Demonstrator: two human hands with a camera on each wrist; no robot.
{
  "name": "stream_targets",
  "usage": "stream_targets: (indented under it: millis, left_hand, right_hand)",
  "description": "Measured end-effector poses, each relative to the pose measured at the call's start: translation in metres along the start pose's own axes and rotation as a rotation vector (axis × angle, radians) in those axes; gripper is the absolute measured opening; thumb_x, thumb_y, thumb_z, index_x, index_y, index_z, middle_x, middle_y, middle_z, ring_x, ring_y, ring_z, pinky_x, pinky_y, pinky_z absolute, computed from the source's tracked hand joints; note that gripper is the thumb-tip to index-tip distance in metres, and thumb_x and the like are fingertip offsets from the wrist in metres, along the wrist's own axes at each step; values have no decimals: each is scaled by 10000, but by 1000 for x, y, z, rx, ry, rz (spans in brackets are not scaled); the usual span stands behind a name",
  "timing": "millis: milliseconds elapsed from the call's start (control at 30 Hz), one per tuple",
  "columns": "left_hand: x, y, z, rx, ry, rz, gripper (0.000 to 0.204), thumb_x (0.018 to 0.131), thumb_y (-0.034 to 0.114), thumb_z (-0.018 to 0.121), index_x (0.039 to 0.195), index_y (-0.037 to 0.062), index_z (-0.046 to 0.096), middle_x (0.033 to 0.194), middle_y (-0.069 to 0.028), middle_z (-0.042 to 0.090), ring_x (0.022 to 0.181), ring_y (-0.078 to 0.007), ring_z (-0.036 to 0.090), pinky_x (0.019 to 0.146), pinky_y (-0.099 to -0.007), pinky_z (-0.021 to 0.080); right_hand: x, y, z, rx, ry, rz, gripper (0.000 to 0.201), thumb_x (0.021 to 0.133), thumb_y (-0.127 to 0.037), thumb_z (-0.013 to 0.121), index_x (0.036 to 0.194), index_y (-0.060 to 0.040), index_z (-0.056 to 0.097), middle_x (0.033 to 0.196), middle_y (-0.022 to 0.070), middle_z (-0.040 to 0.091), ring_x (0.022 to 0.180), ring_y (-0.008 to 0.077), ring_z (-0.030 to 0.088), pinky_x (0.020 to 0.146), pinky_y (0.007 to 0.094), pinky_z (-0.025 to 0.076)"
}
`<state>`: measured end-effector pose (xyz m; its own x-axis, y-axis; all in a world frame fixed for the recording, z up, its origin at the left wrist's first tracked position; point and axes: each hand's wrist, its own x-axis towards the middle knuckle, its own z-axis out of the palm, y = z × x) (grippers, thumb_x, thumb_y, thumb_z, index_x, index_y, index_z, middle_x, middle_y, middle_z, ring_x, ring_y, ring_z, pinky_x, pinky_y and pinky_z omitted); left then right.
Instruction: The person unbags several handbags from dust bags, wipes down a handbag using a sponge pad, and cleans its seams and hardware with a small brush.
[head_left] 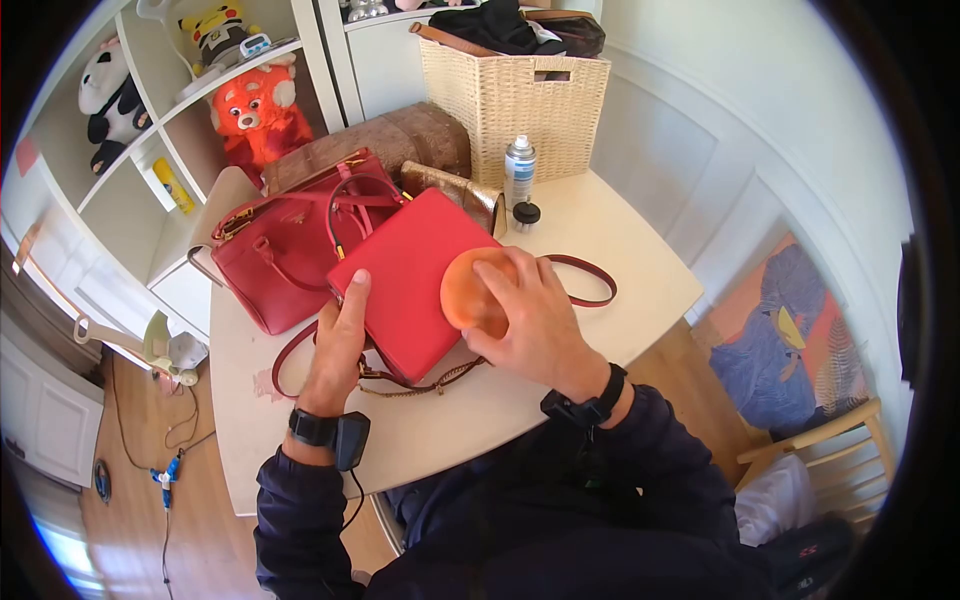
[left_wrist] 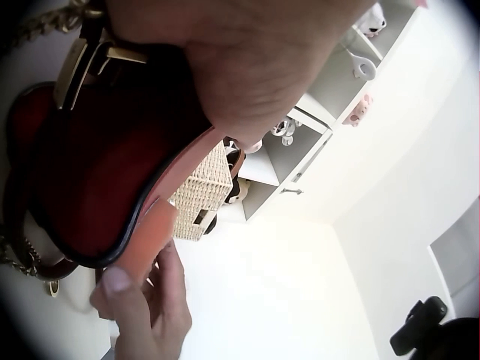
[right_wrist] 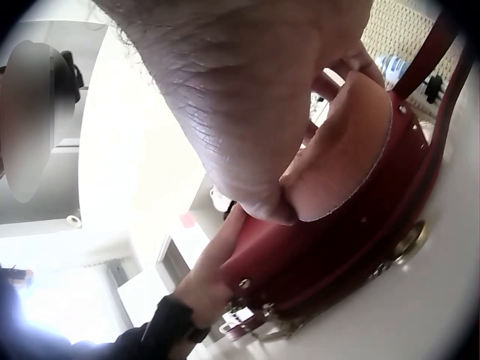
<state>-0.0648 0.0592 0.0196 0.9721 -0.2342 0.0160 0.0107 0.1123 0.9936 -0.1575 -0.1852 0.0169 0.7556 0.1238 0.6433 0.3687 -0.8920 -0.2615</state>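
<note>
A smooth red shoulder bag (head_left: 415,265) with gold chain and a red strap is held tilted over the table. My left hand (head_left: 338,355) grips its left edge, thumb along the front face and the other fingers hidden behind. In my right hand (head_left: 540,325) is a round orange sponge (head_left: 462,288), pinched between thumb and fingers. The sponge's flat side lies against the right part of the bag's face, as the right wrist view shows with the sponge (right_wrist: 349,154) on the red leather (right_wrist: 337,244).
Behind the bag stand a larger red handbag (head_left: 285,250), a brown bag (head_left: 400,140) and a gold bag (head_left: 470,195). A spray can (head_left: 520,170), its black cap (head_left: 526,214) and a woven basket (head_left: 510,110) are at the table's back. White shelves (head_left: 150,180) hold plush toys.
</note>
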Motion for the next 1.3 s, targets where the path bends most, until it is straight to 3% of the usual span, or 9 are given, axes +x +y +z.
stream_targets:
  millis: [67,267,400,567,667,733,800,933,1300]
  left_hand:
    - [-2,4,0,22,2,-67,669,1125,544,584,1437,-45,640,1310,-124,748,1128,-188,724,953,-324,572]
    - [-2,1,-4,9,-20,-36,665,1104,543,623,1416,-44,651,1286,-115,752,1093,-176,722,909,-321,572]
    - [3,-5,-8,-15,-33,-16,695,1069,538,689,1396,-73,644,1262,-138,750,1050,-194,745,869,-346,609]
    - [-1,2,-8,-20,-32,-92,659,1050,475,731,1419,-60,622,1277,-140,741,1064,-219,760,872,-349,628]
    - [-2,12,-15,33,-176,-137,630,1060,433,727,1462,-38,608,1340,-124,726,1149,-205,734,968,-350,599]
    - [0,10,-19,35,-174,-145,633,1049,424,741,1452,-45,608,1328,-137,731,1127,-223,749,931,-359,619]
    - [1,9,-20,36,-173,-152,636,1038,415,756,1443,-52,609,1316,-150,736,1105,-240,764,893,-368,639]
    - [3,8,-20,-11,-179,-157,609,1049,376,746,1459,-50,601,1321,-154,739,1125,-238,760,916,-383,645]
    - [-24,2,14,-313,-224,-311,548,1110,376,641,1475,-30,594,1369,-145,736,1168,-237,763,981,-382,645]
  right_hand:
    - [2,3,3,-19,43,46,699,772,-277,866,1378,-1,656,1402,266,562,1177,469,587,1018,535,526]
    - [-14,-41,13,101,50,-58,722,767,-310,875,1401,-34,669,1441,262,555,1207,467,597,1047,529,530]
    - [-17,-24,-1,85,-24,-109,737,752,-311,894,1405,-43,678,1472,266,551,1217,465,614,1056,542,532]
    - [-14,22,-1,-101,63,151,728,783,-308,883,1418,-30,662,1470,274,550,1237,474,591,1080,542,512]
    - [-17,11,2,-107,70,167,738,796,-314,881,1433,-26,645,1468,273,547,1246,473,579,1087,539,505]
    - [-20,-7,5,-39,46,168,757,792,-313,892,1446,-30,637,1478,269,544,1257,469,578,1087,536,506]
    - [-24,-26,7,122,41,6,769,781,-304,909,1455,-48,641,1489,261,542,1259,467,582,1087,529,510]
    - [-26,-35,5,138,-4,-55,787,753,-305,917,1453,-73,641,1484,252,538,1246,459,592,1079,522,510]
    - [-21,-5,-80,313,-133,53,799,775,-290,923,1488,-65,640,1525,222,534,1383,442,539,1166,499,473]
